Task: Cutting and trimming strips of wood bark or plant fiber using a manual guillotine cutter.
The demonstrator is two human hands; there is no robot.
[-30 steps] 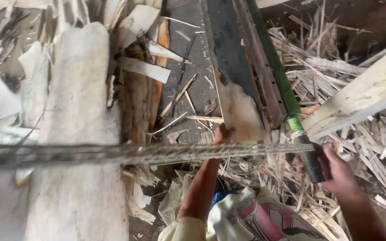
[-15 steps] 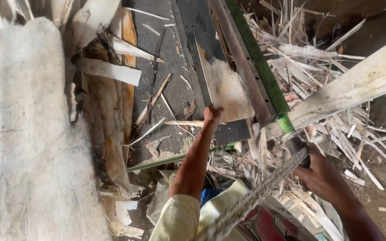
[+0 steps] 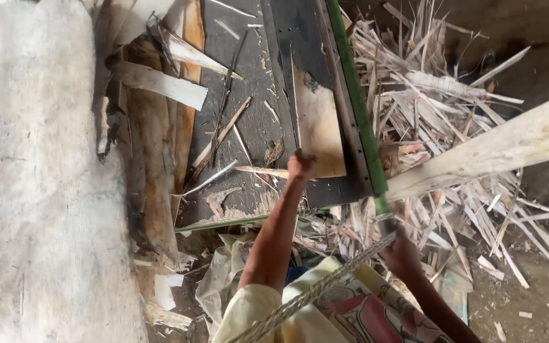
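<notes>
**Veneer sheet held under a long cutter blade**

The left hand (image 3: 301, 166) pinches the near edge of a thin pale veneer sheet (image 3: 318, 127), its grip clenched on the wood, and the sheet lies flat on the dark desk (image 3: 249, 95) with its right side against the long green-edged cutter arm (image 3: 357, 121). The right hand (image 3: 401, 254) is wrapped around the near end of that arm, by its handle; the fingers are partly hidden, but the grip looks closed on it. A heap of wood offcuts (image 3: 440, 127) lies right of the blade, and a pale plank (image 3: 497, 149) crosses it. A braided rope (image 3: 325, 286) runs in front of the person's lap.

The risk, as I judge it: the left fingers sit just beside the blade line, so a slip of the sheet could put them under the edge. The rope could also snag the right arm.
</notes>
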